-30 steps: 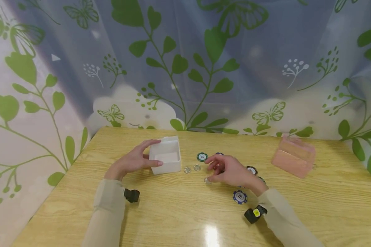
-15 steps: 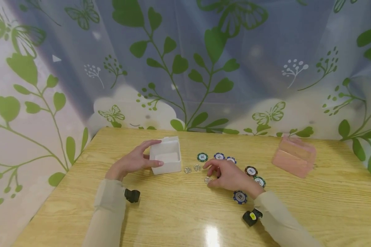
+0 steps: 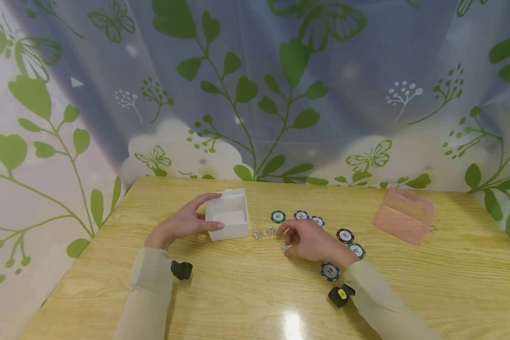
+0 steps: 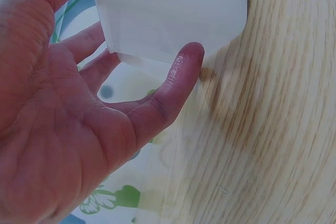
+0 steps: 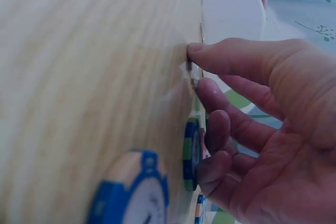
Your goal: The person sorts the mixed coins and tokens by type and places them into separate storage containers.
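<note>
My left hand [image 3: 197, 215] grips a small open white box [image 3: 228, 218] on the wooden table, thumb on its near wall and fingers at its far corner. In the left wrist view the thumb of that hand [image 4: 157, 77] presses the white box [image 4: 173, 9]. My right hand [image 3: 288, 240] is low on the table, its thumb and forefinger pinching a small silver coin [image 3: 285, 248]. The right wrist view shows the right hand [image 5: 202, 66] with the coin [image 5: 192, 74] on edge between those two fingertips. Two more silver coins [image 3: 264, 233] lie between the box and my right hand.
Several poker chips lie around my right hand: a green one [image 3: 278, 216], two blue ones [image 3: 308, 217] behind it, a black one [image 3: 345, 235], another green one [image 3: 357, 250] and a blue one [image 3: 330, 271]. A pink box [image 3: 404, 215] sits at the far right.
My right hand has drawn nearer and lower, closing its thumb and forefinger on the coin and uncovering the blue chips behind it. The left hand and box have not moved.
</note>
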The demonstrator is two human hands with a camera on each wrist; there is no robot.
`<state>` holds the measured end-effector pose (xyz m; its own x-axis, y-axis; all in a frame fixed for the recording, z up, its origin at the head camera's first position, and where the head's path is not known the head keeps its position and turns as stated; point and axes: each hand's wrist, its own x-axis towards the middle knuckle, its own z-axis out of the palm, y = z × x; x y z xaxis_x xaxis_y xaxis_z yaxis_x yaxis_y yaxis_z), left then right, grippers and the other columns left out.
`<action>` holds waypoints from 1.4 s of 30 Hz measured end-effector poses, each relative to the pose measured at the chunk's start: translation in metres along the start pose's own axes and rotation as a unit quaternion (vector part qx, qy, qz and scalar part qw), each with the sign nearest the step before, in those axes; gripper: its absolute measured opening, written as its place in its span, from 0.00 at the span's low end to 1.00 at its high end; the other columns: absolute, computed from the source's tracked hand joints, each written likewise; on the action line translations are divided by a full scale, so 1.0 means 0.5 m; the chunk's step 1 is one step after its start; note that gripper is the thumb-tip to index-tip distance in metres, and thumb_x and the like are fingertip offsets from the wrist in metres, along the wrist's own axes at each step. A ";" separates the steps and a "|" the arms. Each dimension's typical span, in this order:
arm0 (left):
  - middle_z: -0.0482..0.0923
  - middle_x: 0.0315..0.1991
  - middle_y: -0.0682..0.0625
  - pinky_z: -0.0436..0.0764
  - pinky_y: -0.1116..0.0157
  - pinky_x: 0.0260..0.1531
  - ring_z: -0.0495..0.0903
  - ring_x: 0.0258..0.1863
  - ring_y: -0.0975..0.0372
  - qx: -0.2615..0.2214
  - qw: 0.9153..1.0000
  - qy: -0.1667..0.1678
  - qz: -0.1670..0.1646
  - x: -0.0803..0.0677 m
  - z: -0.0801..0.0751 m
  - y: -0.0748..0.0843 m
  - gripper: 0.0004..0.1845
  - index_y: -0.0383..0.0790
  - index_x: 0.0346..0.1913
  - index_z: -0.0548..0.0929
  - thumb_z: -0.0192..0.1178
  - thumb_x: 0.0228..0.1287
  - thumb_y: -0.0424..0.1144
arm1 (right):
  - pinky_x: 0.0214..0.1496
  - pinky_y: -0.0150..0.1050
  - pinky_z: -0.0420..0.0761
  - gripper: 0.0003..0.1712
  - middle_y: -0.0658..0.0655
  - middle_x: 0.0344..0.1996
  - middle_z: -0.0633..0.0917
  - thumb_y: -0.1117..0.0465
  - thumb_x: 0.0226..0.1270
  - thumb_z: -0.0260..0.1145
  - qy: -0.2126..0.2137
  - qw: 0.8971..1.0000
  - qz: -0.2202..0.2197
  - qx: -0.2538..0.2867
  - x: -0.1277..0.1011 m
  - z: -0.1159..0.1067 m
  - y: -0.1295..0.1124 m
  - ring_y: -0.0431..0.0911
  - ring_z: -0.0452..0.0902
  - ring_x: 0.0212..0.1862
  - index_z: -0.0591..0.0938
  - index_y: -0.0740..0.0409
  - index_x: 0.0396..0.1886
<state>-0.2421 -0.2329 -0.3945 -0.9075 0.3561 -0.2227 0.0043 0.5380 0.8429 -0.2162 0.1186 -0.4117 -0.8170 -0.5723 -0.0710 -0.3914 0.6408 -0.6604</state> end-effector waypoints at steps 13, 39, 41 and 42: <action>0.54 0.77 0.41 0.83 0.55 0.49 0.76 0.66 0.39 -0.008 1.000 0.000 0.002 -0.003 0.002 0.005 0.47 0.53 0.81 0.57 0.73 0.64 0.46 | 0.44 0.41 0.75 0.16 0.47 0.31 0.82 0.67 0.57 0.76 -0.006 0.999 0.033 -0.026 0.007 -0.002 -0.019 0.42 0.75 0.35 0.84 0.50 0.44; 0.53 0.78 0.42 0.83 0.55 0.50 0.75 0.67 0.39 -0.009 1.000 -0.002 -0.001 -0.006 0.000 0.008 0.47 0.53 0.81 0.56 0.72 0.64 0.45 | 0.42 0.39 0.74 0.14 0.49 0.31 0.81 0.69 0.54 0.73 -0.016 0.996 0.061 -0.057 0.017 0.005 -0.037 0.43 0.73 0.36 0.86 0.53 0.42; 0.54 0.77 0.41 0.83 0.55 0.49 0.75 0.67 0.39 -0.009 1.000 -0.003 -0.002 -0.005 0.000 0.008 0.47 0.54 0.81 0.56 0.72 0.64 0.45 | 0.42 0.39 0.74 0.12 0.49 0.32 0.81 0.69 0.54 0.73 -0.016 0.997 0.060 -0.050 0.016 0.004 -0.035 0.43 0.72 0.37 0.87 0.52 0.38; 0.54 0.77 0.41 0.82 0.56 0.49 0.75 0.66 0.40 -0.008 1.000 -0.002 -0.002 -0.005 -0.001 0.009 0.47 0.54 0.81 0.56 0.72 0.64 0.46 | 0.42 0.39 0.74 0.10 0.48 0.31 0.81 0.68 0.55 0.73 -0.014 0.997 0.059 -0.047 0.016 0.003 -0.033 0.43 0.72 0.37 0.87 0.51 0.37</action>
<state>-0.2397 -0.2317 -0.3901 -0.9055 0.3571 -0.2292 -0.0073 0.5269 0.8499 -0.2157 0.1027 -0.4024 -0.8475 -0.5041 -0.1662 -0.3332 0.7490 -0.5727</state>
